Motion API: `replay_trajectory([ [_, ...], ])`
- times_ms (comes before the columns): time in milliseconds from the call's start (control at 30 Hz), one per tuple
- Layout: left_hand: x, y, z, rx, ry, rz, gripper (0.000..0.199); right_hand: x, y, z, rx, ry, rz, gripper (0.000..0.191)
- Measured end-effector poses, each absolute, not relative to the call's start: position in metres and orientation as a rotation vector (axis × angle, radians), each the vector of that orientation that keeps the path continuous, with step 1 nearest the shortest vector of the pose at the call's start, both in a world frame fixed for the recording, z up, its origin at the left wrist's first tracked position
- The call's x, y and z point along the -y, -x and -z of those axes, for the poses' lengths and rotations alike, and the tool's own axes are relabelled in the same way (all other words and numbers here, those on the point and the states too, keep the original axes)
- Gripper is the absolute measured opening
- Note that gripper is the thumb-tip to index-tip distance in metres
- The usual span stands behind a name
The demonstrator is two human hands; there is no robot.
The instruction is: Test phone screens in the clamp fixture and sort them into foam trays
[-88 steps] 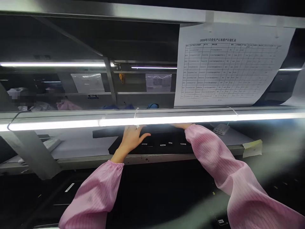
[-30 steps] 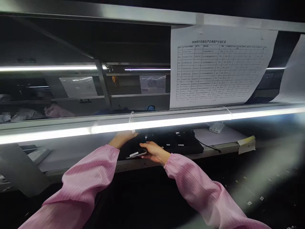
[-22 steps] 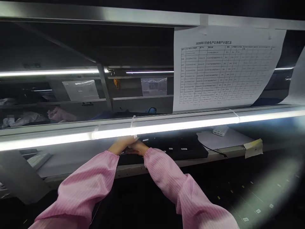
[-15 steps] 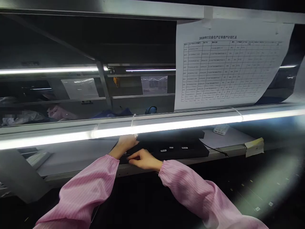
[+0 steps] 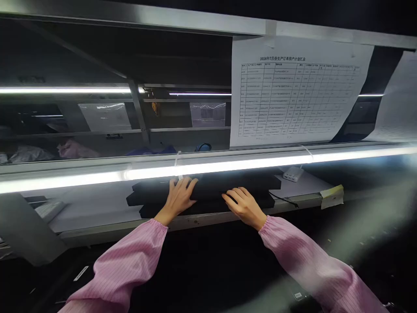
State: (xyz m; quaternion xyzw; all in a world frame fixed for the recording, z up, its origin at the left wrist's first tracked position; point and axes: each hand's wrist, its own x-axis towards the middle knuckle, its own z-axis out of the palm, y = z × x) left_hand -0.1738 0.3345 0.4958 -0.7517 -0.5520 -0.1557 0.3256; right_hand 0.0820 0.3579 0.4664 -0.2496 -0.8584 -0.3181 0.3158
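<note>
The black stack (image 5: 208, 193) lies flat on the bench, just behind its front edge and under the light tube, at least two layers deep. Its ends do not line up: on both sides one layer juts past another, so we do best to judge alignment by those corners rather than by the dark top, where seams are hard to see.

Our left hand (image 5: 180, 198) rests on the left part of the stack, fingers spread and thumb held apart. Our right hand (image 5: 246, 206) lies over its right part, fingers loosely bent and a little apart, with no pinch in sight. With both palms at a like height, an even, light push seems best; leaning on one side could skew the layers.

The tube (image 5: 211, 168) runs close above our left fingertips, so we should work low and avoid lifting the knuckles. Just right of the stack, a thin cable (image 5: 286, 200) trails across the bench edge (image 5: 195, 221); we would do well to leave it free of the layers. Behind it sits a white box with ports (image 5: 293, 174), well apart from both hands.
</note>
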Motion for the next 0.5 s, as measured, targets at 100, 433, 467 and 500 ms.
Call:
replay_trajectory([
  [100,-0.333,0.173,-0.508,1.434,1.969,0.435,0.062,-0.354,-0.074,-0.444,2.191,0.752,0.937,0.043],
  [433,-0.342,0.18,-0.535,1.504,1.912,0.368,0.035,-0.32,-0.065,-0.471,2.307,0.967,0.841,0.023],
  [467,-0.343,0.179,-0.536,1.502,1.912,0.365,0.035,-0.304,-0.069,-0.474,2.324,0.954,0.846,0.02],
  [500,-0.343,0.178,-0.537,1.5,1.914,0.361,0.034,-0.284,-0.075,-0.476,2.329,0.942,0.859,0.021],
])
